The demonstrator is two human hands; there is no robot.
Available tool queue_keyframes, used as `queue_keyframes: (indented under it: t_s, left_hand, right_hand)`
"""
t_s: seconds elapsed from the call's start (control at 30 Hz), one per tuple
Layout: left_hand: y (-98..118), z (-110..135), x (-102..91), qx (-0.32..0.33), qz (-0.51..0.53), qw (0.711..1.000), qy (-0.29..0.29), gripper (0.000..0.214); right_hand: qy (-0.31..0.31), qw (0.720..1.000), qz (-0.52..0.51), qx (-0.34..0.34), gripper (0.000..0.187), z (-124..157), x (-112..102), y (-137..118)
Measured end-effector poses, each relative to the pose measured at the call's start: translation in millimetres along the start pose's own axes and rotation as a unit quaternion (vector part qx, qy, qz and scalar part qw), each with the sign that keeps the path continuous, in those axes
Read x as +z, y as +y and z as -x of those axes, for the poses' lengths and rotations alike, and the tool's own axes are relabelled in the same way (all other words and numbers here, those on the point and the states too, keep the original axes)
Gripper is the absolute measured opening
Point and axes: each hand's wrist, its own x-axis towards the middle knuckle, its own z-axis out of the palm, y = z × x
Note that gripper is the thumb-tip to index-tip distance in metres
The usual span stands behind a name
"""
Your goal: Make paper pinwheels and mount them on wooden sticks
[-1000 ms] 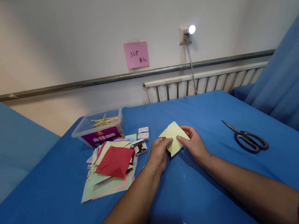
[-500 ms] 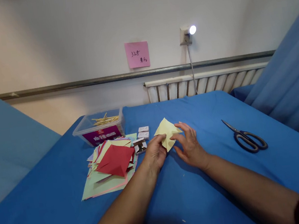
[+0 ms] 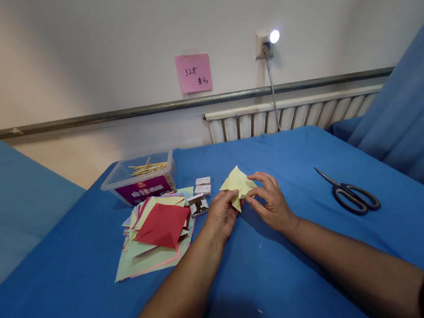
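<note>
I hold a folded pale yellow paper [image 3: 236, 182] just above the blue table [image 3: 312, 255], near its middle. My left hand [image 3: 222, 215] pinches the paper's lower left edge between thumb and fingers. My right hand [image 3: 269, 203] grips its right side, thumb and forefinger closed on a flap, the other fingers curled loosely. The paper stands tilted, one corner pointing up.
Left of my hands lies a stack of coloured paper sheets [image 3: 150, 254] with a folded red piece [image 3: 163, 226] on top. Behind it sit small staple boxes [image 3: 202, 186] and a clear tub of sticks [image 3: 140, 177]. Black scissors [image 3: 349, 193] lie at the right.
The yellow paper has shifted slightly left and been turned and folded narrower. My right hand let go for a moment, fingers spread, then closed on the paper's right side again.
</note>
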Motion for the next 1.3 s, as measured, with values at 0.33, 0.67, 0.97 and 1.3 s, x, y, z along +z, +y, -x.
queue_keyframes:
  t_s: [0.33,0.67,0.97,1.3]
  left_hand:
    - [-5,0,0.5,0.002,-0.078,0.997,0.007,0.027]
    - [-6,3,2.6,0.002,-0.111,0.994,0.007,0.026]
    - [-7,2,2.2,0.005,-0.115,0.993,0.006,0.026]
    - [-9,1,0.5,0.006,-0.128,0.992,0.004,0.028]
  right_hand:
    - [-0.024,0.994,-0.053,0.096,0.009,-6,0,17]
    - [-0.042,0.987,-0.086,0.132,0.013,-6,2,19]
    - [-0.051,0.987,-0.071,0.135,0.013,-6,3,20]
    - [-0.06,0.987,-0.071,0.134,0.013,-6,3,22]
